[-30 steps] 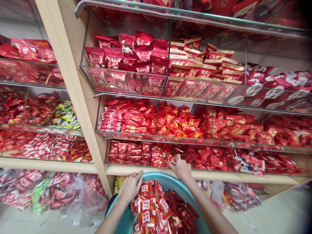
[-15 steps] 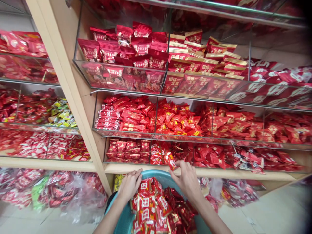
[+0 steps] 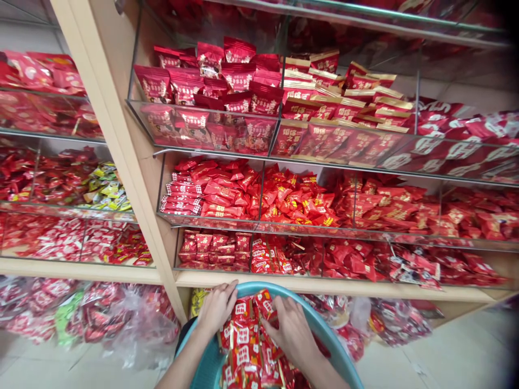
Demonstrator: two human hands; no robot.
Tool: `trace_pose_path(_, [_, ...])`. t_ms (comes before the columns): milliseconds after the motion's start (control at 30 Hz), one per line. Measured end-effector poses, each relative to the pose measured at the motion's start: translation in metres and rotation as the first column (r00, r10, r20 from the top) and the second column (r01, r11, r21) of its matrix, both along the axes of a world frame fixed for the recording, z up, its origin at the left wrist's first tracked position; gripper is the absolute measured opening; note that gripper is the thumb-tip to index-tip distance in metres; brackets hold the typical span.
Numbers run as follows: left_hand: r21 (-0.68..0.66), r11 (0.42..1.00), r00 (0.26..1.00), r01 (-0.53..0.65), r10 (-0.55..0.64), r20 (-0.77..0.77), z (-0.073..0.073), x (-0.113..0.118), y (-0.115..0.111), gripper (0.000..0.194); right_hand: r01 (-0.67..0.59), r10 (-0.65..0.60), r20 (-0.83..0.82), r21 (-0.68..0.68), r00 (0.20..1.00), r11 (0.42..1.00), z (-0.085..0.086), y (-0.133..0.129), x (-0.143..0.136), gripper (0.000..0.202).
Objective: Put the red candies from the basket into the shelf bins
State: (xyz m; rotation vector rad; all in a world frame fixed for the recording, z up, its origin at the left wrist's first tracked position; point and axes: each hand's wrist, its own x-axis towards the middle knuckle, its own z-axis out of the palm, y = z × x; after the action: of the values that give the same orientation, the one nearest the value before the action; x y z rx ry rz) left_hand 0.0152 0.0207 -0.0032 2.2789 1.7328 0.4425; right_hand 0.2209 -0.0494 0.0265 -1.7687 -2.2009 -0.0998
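A teal basket [image 3: 324,329] at the bottom centre holds many red packets [image 3: 242,354] with white labels. My left hand [image 3: 217,307] lies at the basket's far left rim, its fingers closed over the edge by the packets. Over the packets, my right hand [image 3: 290,329] reaches down with thumb and fingers around a red packet [image 3: 265,303] near the far side. Just beyond the basket, the lowest shelf compartment holds similar packets [image 3: 270,256] in a row.
Shelves with clear fronts [image 3: 308,227] rise ahead, full of red wrapped sweets. A wooden upright [image 3: 117,135] divides them from a left rack. Plastic bags of sweets [image 3: 133,324] sit under the bottom wooden ledge [image 3: 365,289].
My right hand has come back from the lowest shelf compartment into the basket. The packet it held at the shelf now lies among those in the compartment. My left hand has hardly moved.
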Motion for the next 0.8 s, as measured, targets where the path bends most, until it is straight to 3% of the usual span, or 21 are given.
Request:
trace_pose_path(133, [0.0, 1.0, 1.0, 0.001, -0.001, 0.002, -0.001, 0.0, 0.0, 0.043, 0.014, -0.015, 0.068, 0.018, 0.998, 1.0, -0.004, 0.002, -0.01, 0.031])
trace_pose_path(333, [0.012, 1.0, 1.0, 0.003, -0.003, -0.007, 0.0, 0.0, 0.0, 0.043, 0.05, -0.054, 0.1, 0.041, 0.993, 0.998, -0.014, 0.008, -0.025, 0.04])
trace_pose_path(667, [0.032, 0.999, 1.0, 0.013, -0.013, -0.009, 0.001, 0.0, -0.001, 0.043, 0.02, -0.023, 0.103, 0.028, 0.994, 0.999, -0.017, 0.012, -0.028, 0.037])
trace_pose_path(800, [0.036, 0.999, 1.0, 0.015, -0.014, -0.01, 0.0, 0.0, -0.001, 0.042, 0.012, -0.019, 0.093, 0.08, 0.996, 0.997, -0.015, 0.012, -0.027, 0.048])
